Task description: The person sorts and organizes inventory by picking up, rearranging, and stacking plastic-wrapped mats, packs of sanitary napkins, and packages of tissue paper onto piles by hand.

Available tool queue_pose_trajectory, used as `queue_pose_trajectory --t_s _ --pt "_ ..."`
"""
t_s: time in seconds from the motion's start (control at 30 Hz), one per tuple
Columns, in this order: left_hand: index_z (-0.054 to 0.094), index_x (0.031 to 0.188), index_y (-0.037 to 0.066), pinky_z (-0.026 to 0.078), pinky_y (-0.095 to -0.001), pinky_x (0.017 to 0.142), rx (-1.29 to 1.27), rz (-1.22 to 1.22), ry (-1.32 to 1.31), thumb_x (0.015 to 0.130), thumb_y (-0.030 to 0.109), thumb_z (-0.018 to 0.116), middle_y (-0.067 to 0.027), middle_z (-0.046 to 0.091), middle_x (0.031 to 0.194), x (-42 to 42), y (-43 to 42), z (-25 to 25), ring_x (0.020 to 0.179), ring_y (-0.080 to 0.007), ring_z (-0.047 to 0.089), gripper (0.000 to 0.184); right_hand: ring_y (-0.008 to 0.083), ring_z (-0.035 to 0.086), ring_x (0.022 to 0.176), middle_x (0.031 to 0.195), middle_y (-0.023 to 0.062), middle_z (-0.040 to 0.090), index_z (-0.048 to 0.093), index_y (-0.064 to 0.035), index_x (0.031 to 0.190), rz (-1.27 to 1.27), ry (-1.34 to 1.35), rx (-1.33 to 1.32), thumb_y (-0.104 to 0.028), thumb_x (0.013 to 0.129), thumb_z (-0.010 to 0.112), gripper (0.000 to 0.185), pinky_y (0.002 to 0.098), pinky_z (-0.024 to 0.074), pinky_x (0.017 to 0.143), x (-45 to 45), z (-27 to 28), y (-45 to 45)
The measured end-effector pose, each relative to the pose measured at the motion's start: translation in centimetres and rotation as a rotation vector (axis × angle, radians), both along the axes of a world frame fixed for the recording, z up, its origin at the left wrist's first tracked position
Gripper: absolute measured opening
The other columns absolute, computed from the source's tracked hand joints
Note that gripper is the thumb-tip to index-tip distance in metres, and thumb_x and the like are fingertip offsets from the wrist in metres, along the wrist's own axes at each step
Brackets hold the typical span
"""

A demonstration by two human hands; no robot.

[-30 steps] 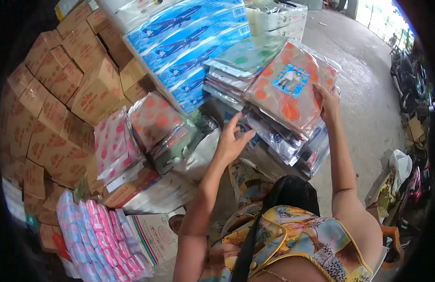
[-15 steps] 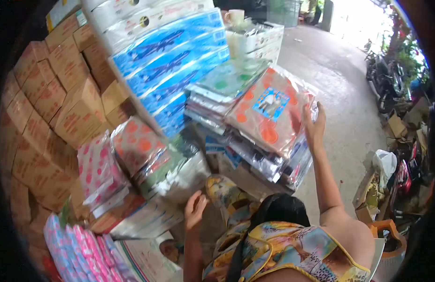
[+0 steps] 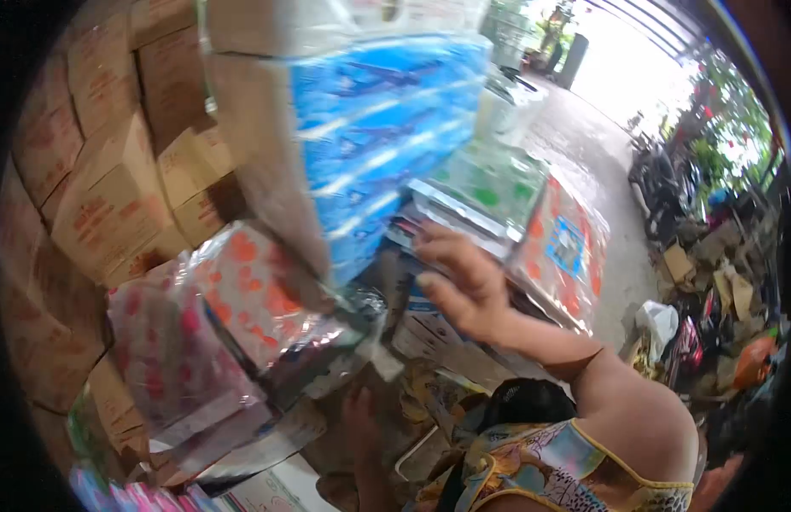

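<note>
My right hand reaches leftward in front of the piled flat plastic packages, its fingers apart and curved, with nothing visible in it. Just beyond it lies a clear package with green dots. To its right is a package with orange shapes and a blue label. Low in the middle, my left hand is dark and blurred, so its fingers cannot be made out. Nearby on the left, a shiny orange-patterned package leans beside a pink-dotted package.
Cardboard boxes are stacked along the left. A tall stack of blue plastic-wrapped packs stands behind the packages. At the right are a motorcycle, a white bag and mixed clutter beside the concrete floor.
My right hand has left the right edge of the orange-patterned package and swung left across the pile. My left hand is lower in view. The camera view has turned left.
</note>
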State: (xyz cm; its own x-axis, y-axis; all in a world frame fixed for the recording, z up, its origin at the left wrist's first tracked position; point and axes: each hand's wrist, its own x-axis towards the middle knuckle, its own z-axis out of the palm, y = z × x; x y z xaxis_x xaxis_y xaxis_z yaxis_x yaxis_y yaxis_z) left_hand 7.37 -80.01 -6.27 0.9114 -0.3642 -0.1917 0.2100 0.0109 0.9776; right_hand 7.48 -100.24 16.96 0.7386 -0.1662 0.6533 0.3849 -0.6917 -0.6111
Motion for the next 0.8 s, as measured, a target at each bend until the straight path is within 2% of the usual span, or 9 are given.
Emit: queue_pose_trajectory --t_s 0.13,0.2,0.27,0.3,0.33,0.4,0.53,0.7,0.8 --pt "0.050 0.105 0.002 0.041 -0.0263 0.066 0.234 -0.035 0.114 0.081 0.021 0.052 -0.0021 0.053 0.085 1.8 2.2 7.0 0.073 -0.0113 0.048 0.030 0.0117 0.046 0.096 0.104 0.0071 0.048 0.049 -0.0028 0.101 0.107 0.199 0.500 0.001 0.080 0.051 0.021 0.0245 0.0386 0.079 8.8 -5.3 6.4" --pt "0.051 0.100 0.002 0.041 -0.0264 0.065 -0.031 -0.006 0.369 0.081 0.021 0.052 -0.0028 0.053 0.080 2.3 3.1 10.6 0.069 -0.0111 0.048 0.026 0.0099 0.049 0.091 0.100 0.0048 0.052 0.051 -0.0053 0.097 0.133 0.356 0.656 0.002 0.079 0.052 0.019 0.0230 0.0402 0.074 10.8 -6.6 9.5" --pt "0.048 0.108 0.002 0.038 -0.0302 0.084 -0.073 -0.085 0.311 0.081 0.028 0.054 -0.0069 0.051 0.100 3.1 4.7 12.5 0.094 -0.0161 0.049 0.038 0.0166 0.054 0.085 0.096 0.0084 0.055 0.054 -0.0044 0.095 0.079 0.336 -0.036 -0.004 0.078 0.052 0.017 0.0259 0.0427 0.072 11.6 -6.9 10.6" --pt "0.047 0.109 0.002 0.038 -0.0299 0.083 0.075 -0.085 0.272 0.082 0.028 0.054 -0.0060 0.051 0.099 3.7 5.5 16.2 0.093 -0.0153 0.048 0.038 0.0257 0.056 0.081 0.091 0.0109 0.057 0.056 -0.0024 0.095 0.269 0.411 0.458 -0.008 0.075 0.053 0.021 0.0308 0.0451 0.068 11.1 -3.5 11.9" --pt "0.047 0.109 0.002 0.038 -0.0295 0.083 0.216 -0.098 0.234 0.082 0.029 0.054 -0.0052 0.051 0.098 4.3 5.9 19.5 0.093 -0.0145 0.048 0.039 0.0278 0.056 0.081 0.091 0.0120 0.057 0.055 -0.0031 0.096 0.277 0.551 0.251 -0.010 0.075 0.053 0.022 0.0322 0.0456 0.068 11.3 -2.6 11.9" --pt "0.049 0.106 0.003 0.039 -0.0263 0.079 -0.283 0.068 0.198 0.083 0.027 0.053 -0.0027 0.051 0.095 4.6 7.9 17.4 0.089 -0.0123 0.048 0.033 0.0300 0.056 0.081 0.091 0.0131 0.057 0.055 -0.0037 0.098 0.328 0.685 0.054 -0.012 0.075 0.052 0.024 0.0336 0.0461 0.067 11.3 -1.6 10.8" --pt "0.053 0.100 0.004 0.039 -0.0239 0.075 0.065 0.321 0.055 0.081 0.017 0.056 -0.0035 0.054 0.095 6.6 9.5 24.2 0.088 -0.0119 0.051 0.023 0.0309 0.056 0.085 0.092 0.0166 0.057 0.054 -0.0061 0.099 0.740 0.598 -0.418 -0.013 0.074 0.053 0.025 0.0365 0.0455 0.067 12.1 -2.0 7.4" --pt "0.050 0.106 0.003 0.037 -0.0273 0.085 0.333 0.606 -0.012 0.079 0.018 0.059 -0.0064 0.053 0.105 10.3 13.9 24.9 0.099 -0.0158 0.049 0.032 0.0324 0.056 0.078 0.087 0.0191 0.056 0.051 -0.0042 0.102 0.642 0.885 -0.045 -0.017 0.071 0.058 0.034 0.0369 0.0450 0.066 14.3 1.6 8.4" --pt "0.047 0.109 0.002 0.036 -0.0319 0.086 0.667 0.672 -0.139 0.076 0.030 0.061 -0.0117 0.050 0.108 13.2 18.0 22.2 0.102 -0.0217 0.046 0.045 0.0296 0.056 0.078 0.086 0.0173 0.057 0.049 -0.0051 0.107 0.612 0.777 -0.214 -0.019 0.071 0.059 0.040 0.0360 0.0451 0.066 15.0 -4.8 10.5"
